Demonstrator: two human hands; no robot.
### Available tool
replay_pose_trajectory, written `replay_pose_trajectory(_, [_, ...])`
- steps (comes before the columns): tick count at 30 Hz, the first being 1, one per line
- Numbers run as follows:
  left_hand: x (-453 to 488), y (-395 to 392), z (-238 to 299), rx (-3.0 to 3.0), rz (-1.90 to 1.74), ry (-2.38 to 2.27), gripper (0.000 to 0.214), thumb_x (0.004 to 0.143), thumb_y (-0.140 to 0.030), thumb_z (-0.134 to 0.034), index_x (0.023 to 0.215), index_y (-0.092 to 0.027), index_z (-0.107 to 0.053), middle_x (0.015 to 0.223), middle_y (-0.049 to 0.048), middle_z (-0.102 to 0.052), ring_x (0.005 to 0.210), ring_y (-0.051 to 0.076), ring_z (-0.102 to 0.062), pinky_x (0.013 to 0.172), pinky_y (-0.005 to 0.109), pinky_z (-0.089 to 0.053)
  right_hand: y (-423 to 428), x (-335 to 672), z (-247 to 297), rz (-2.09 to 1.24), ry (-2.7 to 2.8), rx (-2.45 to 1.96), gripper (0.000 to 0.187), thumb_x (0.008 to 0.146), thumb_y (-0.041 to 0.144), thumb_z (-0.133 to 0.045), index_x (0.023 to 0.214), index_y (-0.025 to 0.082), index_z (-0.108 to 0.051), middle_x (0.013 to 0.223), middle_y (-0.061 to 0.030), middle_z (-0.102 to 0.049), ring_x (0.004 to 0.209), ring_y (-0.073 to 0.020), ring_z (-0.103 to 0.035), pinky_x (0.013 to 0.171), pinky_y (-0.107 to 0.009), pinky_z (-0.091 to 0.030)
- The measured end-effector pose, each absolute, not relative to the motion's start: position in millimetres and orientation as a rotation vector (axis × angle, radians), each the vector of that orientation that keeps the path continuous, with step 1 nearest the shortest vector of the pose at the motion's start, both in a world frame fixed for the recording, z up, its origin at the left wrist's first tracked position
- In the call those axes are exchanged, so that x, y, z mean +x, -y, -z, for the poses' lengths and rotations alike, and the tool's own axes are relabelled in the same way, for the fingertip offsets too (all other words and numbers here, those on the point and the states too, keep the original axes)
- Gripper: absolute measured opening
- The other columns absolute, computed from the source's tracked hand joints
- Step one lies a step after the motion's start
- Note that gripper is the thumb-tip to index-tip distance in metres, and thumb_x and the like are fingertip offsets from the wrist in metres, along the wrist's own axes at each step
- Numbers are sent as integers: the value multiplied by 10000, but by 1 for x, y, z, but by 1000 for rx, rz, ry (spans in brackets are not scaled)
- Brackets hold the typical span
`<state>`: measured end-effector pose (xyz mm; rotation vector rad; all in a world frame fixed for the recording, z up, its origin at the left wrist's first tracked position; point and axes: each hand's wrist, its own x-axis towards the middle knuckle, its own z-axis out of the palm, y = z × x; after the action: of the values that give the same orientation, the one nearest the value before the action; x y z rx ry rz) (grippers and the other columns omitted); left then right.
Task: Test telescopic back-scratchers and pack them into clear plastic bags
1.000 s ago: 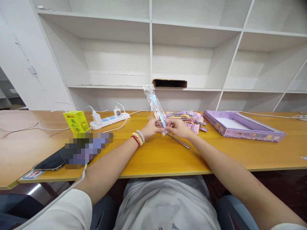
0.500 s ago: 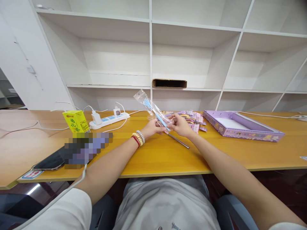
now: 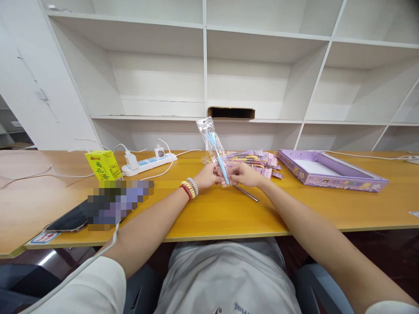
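Both my hands pinch the lower end of a clear plastic packet (image 3: 212, 141) that holds a blue pen-like stick. My left hand (image 3: 207, 176), with bead bracelets at the wrist, grips it from the left. From the right, my right hand (image 3: 242, 174) closes on the same end. The packet stands nearly upright above the wooden desk (image 3: 229, 213). A thin metal rod (image 3: 246, 193) lies on the desk just under my right hand.
A pile of pink and purple packets (image 3: 258, 161) lies behind my hands. A shallow purple box (image 3: 330, 176) sits at the right. At the left are a yellow drink carton (image 3: 103, 165), a white power strip (image 3: 149, 164) with cables and a dark phone (image 3: 67, 221). White shelves stand behind.
The packet tilted to the left half a second ago and now stands nearly upright again. Both hands stayed pinched on its lower end.
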<state>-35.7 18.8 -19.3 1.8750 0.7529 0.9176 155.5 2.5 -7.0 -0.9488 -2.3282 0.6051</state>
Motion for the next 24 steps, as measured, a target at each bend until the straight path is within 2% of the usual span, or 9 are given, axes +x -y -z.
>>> replay_pose_trajectory(6, [-32,-16,18,1889,-921,-761,377,559,-118,-726,864,-116,-503,584,-34,-575,505,96,-553,470,206,-432,4,153,3,-490,2279,-1026,129,625,137,-495,618,115,-622,528,21,-553,491,-74,-439,488,-196,-296])
replay_pose_trajectory(11, [-31,-16,17,1927,-907,-783,331,576,-110,-698,858,-114,-524,614,-12,-603,521,97,-559,471,201,-427,5,153,3,-468,2273,-1054,142,656,189,-509,628,115,-627,526,23,-545,494,-73,-424,493,-197,-288])
replay_pose_trajectory(16, [-32,-17,18,1935,-887,-754,349,571,-101,-687,886,-122,-537,605,-22,-602,520,91,-551,480,199,-427,6,153,2,-458,2307,-1047,164,646,161,-492,650,119,-651,532,19,-561,489,-76,-429,501,-200,-313])
replay_pose_trajectory(24, [-33,-19,20,1930,-887,-761,333,561,-91,-682,859,-119,-536,598,-28,-577,519,89,-538,479,198,-415,6,154,3,-530,2315,-1015,188,658,169,-483,685,117,-662,570,3,-600,504,-87,-489,500,-194,-349])
